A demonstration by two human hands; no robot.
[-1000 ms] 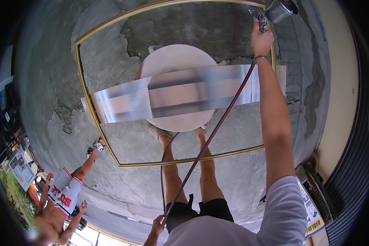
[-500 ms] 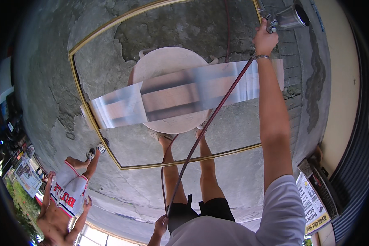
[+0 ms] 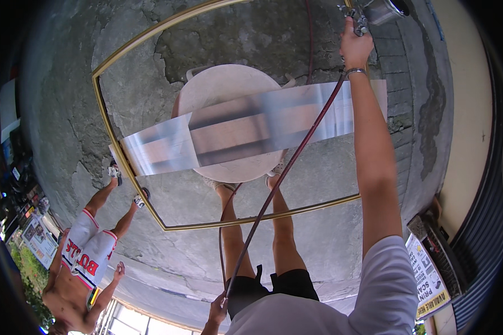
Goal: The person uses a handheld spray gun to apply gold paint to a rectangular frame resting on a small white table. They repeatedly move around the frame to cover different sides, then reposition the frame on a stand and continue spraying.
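My right hand (image 3: 356, 49) is stretched out to the far right, its fingers wrapped round a metal spray gun (image 3: 362, 25) with a silver cup (image 3: 381, 11) on it. The gun is beside the right side of a large gold-edged rectangular frame (image 3: 262, 216). A dark red hose (image 3: 288, 173) runs down from the gun, across the frame, to my left hand (image 3: 218, 309). That hand is low by my waist, closed on the hose. Inside the frame's outline, a long shiny board (image 3: 229, 137) lies across a round pale table (image 3: 223, 86).
Another person (image 3: 84, 262) in white shorts is at the left, feet close to the frame's corner. Cracked concrete (image 3: 67, 128) surrounds the table. On the right are a pale wall (image 3: 469, 111), a sign (image 3: 427, 279) and a dark corrugated shutter (image 3: 494, 223).
My right hand has moved a little left and farther away with the spray gun. My left hand stays on the hose. The other person has stepped one foot forward.
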